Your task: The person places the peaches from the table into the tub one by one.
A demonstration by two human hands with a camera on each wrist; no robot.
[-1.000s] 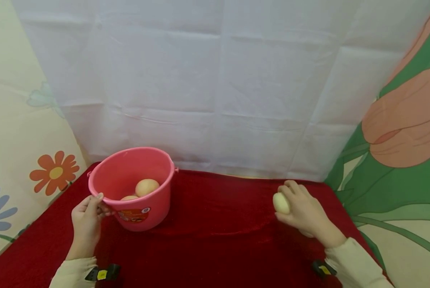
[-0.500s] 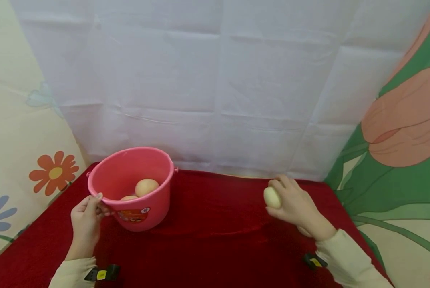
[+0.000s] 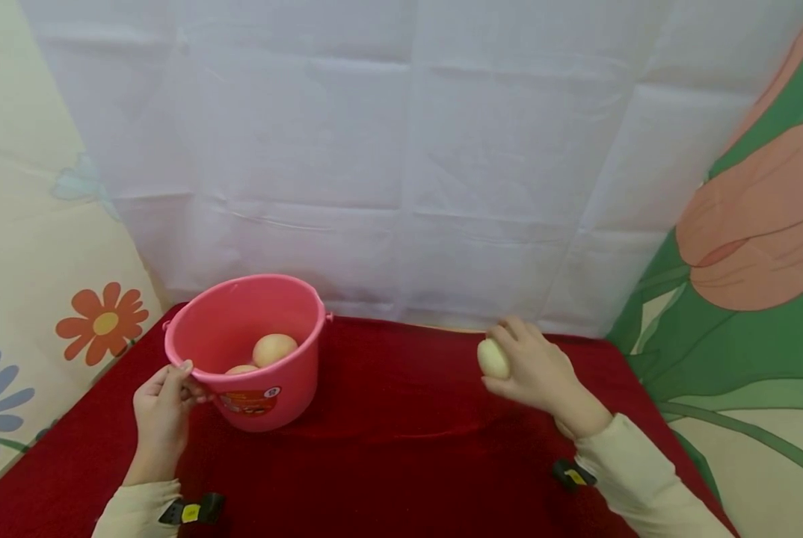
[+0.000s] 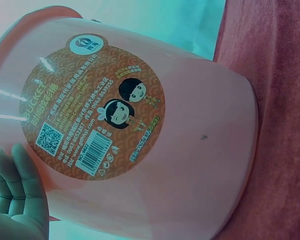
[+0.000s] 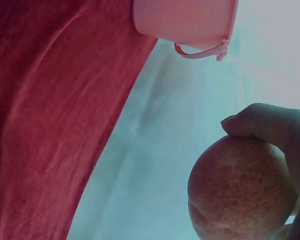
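A pink bucket (image 3: 294, 396) stands upright on the red cloth (image 3: 401, 478) at the left. My left hand (image 3: 162, 415) holds its near rim, thumb over the edge and fingers against the outer wall. In the bucket lie two round, pale orange fruits (image 3: 274, 350), one partly hidden by the rim. At the right, my right hand (image 3: 539, 370) grips a peach (image 3: 493, 359), pale yellow in the head view. The right wrist view shows the peach (image 5: 240, 192) speckled and creased, with the thumb over it. Part of its far side is covered by the fingers.
White sheeting (image 3: 408, 164) hangs behind the table's back edge. Flower-printed cloth stands at the left (image 3: 51, 246) and right (image 3: 765, 359). The bucket's wall bears a round printed label (image 4: 92, 112), and its handle (image 5: 200, 53) hangs on the far side.
My right hand has moved left and slightly toward the back with the peach, nearing the bucket. The left hand and the bucket have stayed in place.
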